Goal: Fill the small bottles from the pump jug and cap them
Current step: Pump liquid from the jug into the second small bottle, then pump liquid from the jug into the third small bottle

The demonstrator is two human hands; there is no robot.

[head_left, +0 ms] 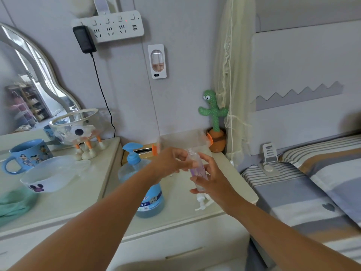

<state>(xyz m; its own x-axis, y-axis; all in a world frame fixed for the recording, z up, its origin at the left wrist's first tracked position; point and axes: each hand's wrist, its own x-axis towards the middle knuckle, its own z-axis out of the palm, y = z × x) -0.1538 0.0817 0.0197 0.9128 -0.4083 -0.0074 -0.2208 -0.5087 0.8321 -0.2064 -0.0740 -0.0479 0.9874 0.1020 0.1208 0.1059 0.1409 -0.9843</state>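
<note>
Your right hand [213,180] is wrapped around the lower half of a small bottle [197,167], holding it nearly upright in the air just to the right of the pump jug [150,200]. Your left hand [170,163] reaches across in front of the jug with its fingers curled, pinching at the bottle's neck. Blur hides whether a cap sits between them. A loose white pump top [202,202] lies on the cabinet [175,218], right of the jug and below the bottle. This looks like the opening or capping step. Next, steady the bottle upright and turn the top squarely.
</note>
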